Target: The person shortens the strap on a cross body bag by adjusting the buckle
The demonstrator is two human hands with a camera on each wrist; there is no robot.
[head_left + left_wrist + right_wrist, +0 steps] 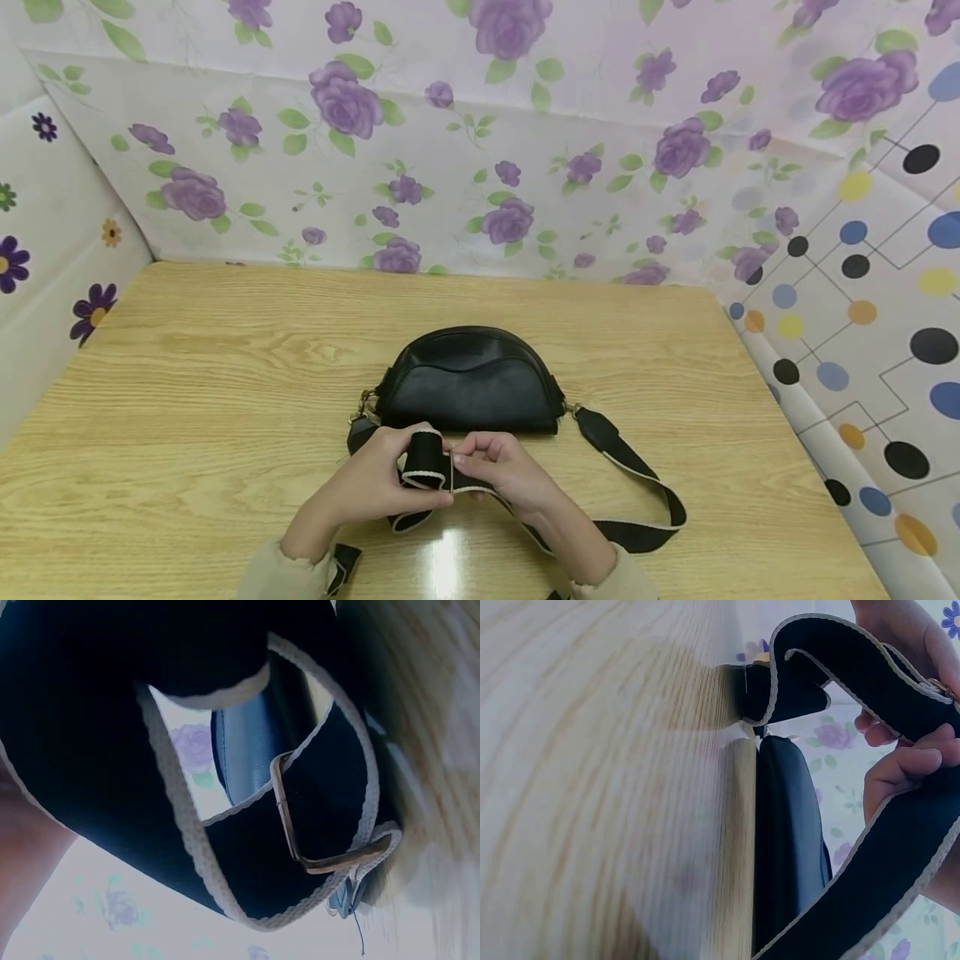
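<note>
A black half-moon shoulder bag (471, 383) lies on the wooden table, with its long black strap (637, 536), edged in cream, clipped on at both ends. In front of the bag, my left hand (371, 477) holds a folded loop of the strap between thumb and fingers. My right hand (513, 475) pinches the strap just right of that loop, beside a metal slide buckle (285, 814). The strap runs through this buckle in the left wrist view. In the right wrist view both hands meet at the strap, and the fingers partly cover the buckle.
The wooden table (225, 375) carries the bag and the strap's slack. A short strap piece (343, 568) shows beside the left sleeve. Behind stands a wall covering with purple flowers (345, 100); a dotted covering (862, 375) flanks the right side.
</note>
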